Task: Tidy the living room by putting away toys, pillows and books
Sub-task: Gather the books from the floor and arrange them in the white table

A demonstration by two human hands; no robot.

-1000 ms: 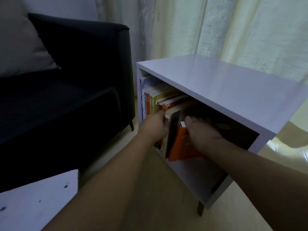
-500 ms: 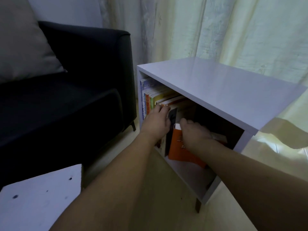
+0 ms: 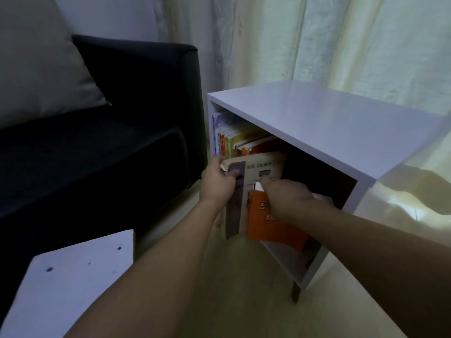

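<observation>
Pale curtains [image 3: 341, 37] hang behind a white open-fronted shelf unit [image 3: 317, 123] that stands just beside a dark sofa [image 3: 102, 154] with a grey pillow [image 3: 36, 69] at ten o'clock. A row of books [image 3: 234, 140] stands upright at the unit's nine o'clock side.

Half a second ago the beige book [image 3: 263, 169] sat deeper in the opening; now it leans out past the front edge, its cover tipped toward the camera. The left hand [image 3: 217, 184] grips its spine edge, thumb on the dark strip. The right hand [image 3: 285, 198] is curled over the top of the orange book [image 3: 266, 223], which leans out too, its lower corner past the shelf floor. Judging by that, both books are being drawn out to be re-seated, so shelving is not yet finished here.

At seven o'clock, a white table [image 3: 63, 284] corner shows.
</observation>
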